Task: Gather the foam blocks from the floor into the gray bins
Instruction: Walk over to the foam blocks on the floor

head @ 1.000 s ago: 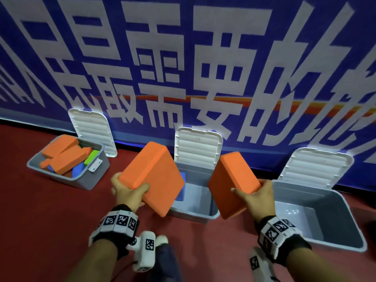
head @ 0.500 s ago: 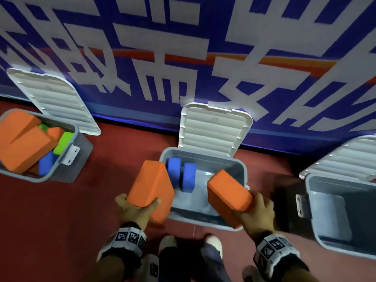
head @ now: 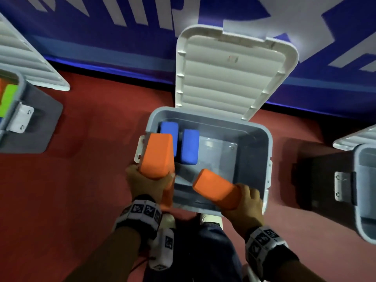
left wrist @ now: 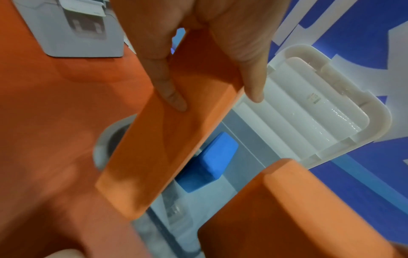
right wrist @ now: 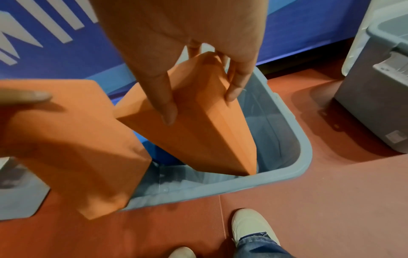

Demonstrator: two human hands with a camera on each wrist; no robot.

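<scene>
The middle gray bin [head: 262, 139] stands open on the red floor, its white lid [head: 230, 74] leaning back against the wall. Two blue foam blocks [head: 189, 146] stand in its left part. My left hand [head: 146, 182] grips an orange foam block [head: 157, 155] held over the bin's left rim. My right hand [head: 244, 202] grips a second orange block [head: 215, 185], tilted down inside the bin's near edge. In the left wrist view fingers [left wrist: 170, 87] pinch the orange block [left wrist: 159, 148]. In the right wrist view the other orange block [right wrist: 205, 125] dips into the bin [right wrist: 304, 157].
Another gray bin [head: 26, 119] at the left holds green and orange blocks. A third open gray bin [head: 358, 180] stands at the right. A blue banner wall [head: 101, 37] runs behind all bins. My shoes [right wrist: 253, 227] stand just before the middle bin.
I have stepped up close to the middle bin and leaned over it. Both orange blocks have come down, the right one now dipping inside the bin's near edge.
</scene>
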